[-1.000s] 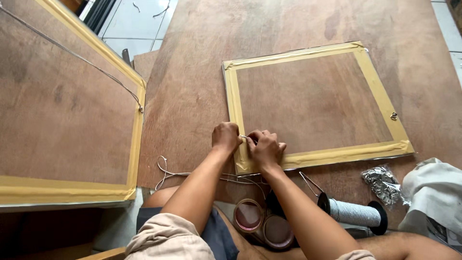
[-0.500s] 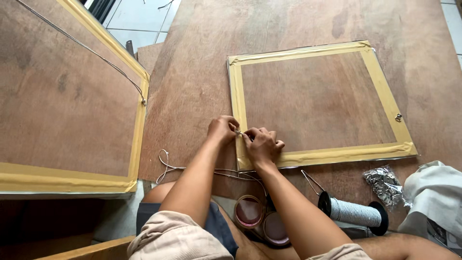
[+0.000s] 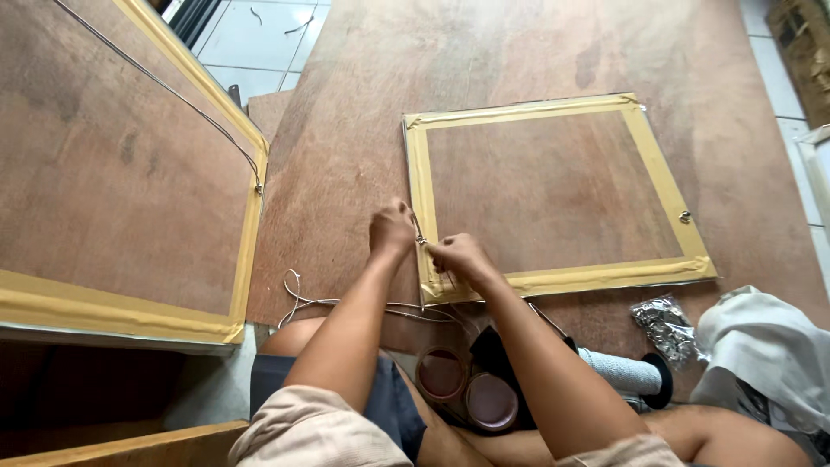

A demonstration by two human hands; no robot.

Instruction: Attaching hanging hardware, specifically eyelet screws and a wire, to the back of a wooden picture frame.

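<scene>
Nearest the camera, between the person's knees, lie two round tape rolls (image 3: 467,387) and, to the right, a spool of pale cord (image 3: 624,373) with black end caps, beside a crumpled bit of foil (image 3: 664,317) and a white cloth (image 3: 765,342).

A thin wire (image 3: 322,303) loops loosely on the plywood floor (image 3: 346,130) just left of the forearms and runs up toward the hands. It looks light, springy and thin, so it probably slips unless pinched close to its end.

The left hand (image 3: 392,229) is closed narrow, fingertips pinched at the wire by a small hanger fitting on the left rail of the frame. The right hand (image 3: 461,256) is likewise pinched tight on the wire, touching the same spot from the right.

The backed frame (image 3: 553,190) lies face down and flat on the floor, its brown backing board edged all round with tan tape; a second small fitting (image 3: 685,216) sits on its right rail. The frame looks stiff and fairly light, and is best held by its rails, not the thin backing.

To the far left a larger taped frame (image 3: 112,182) stands tilted, its own wire already strung.
</scene>
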